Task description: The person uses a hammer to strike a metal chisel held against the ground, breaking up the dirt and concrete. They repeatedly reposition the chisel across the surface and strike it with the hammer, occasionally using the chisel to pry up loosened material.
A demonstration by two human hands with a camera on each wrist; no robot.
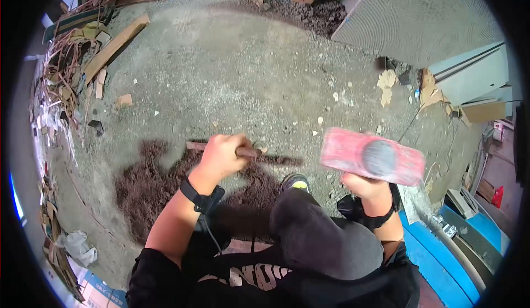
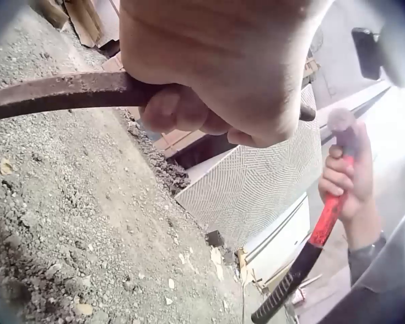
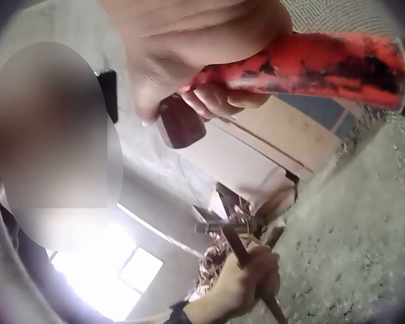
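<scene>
My left hand (image 1: 222,156) grips a rusty metal bar (image 1: 248,152) above a patch of dark brown soil (image 1: 143,192). In the left wrist view the bar (image 2: 61,93) runs long and slightly bent out one side of the fist, and its short end pokes out the other. My right hand (image 1: 364,185) holds a hammer (image 1: 345,150), raised off the ground and blurred in the head view. It has a worn red handle (image 3: 310,71) with a black lower grip (image 2: 287,287). The fingers wrap the handle close under the hammer's head (image 2: 342,121).
Wood scraps and twigs (image 1: 66,87) line the left side. A ridged grey slab (image 1: 425,15) leans at the back right, near white boards (image 1: 469,73). Blue boards (image 1: 436,264) lie by the right knee. A shoe (image 1: 298,184) stands at the soil's edge.
</scene>
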